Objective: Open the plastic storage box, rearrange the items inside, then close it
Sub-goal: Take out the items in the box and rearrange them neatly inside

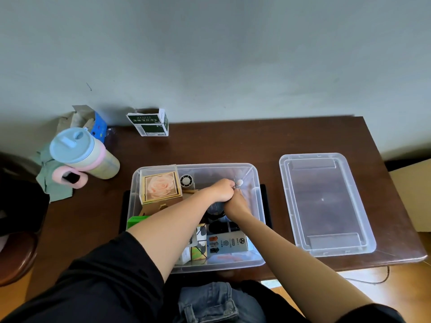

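Observation:
The clear plastic storage box (255, 180) stands open on the brown table, its clear lid (326, 203) lying flat to the right. Inside are a rose-printed gift box (161, 186) at the back left, a small round white fan (186, 181), a green item (136, 220), a grey printed carton (227, 244) and dark things in the middle. Both hands meet in the box's back right part. My left hand (222, 190) has curled fingers pinching a small item with a white round end (239, 182). My right hand (236, 202) sits just under it, fingers hidden.
A pastel tumbler (84, 155) with a blue lid lies at the left on a green cloth (54, 187). A green and white carton (150, 123) and a blue box (99, 127) stand by the wall. A wooden chair (16, 257) is at the left.

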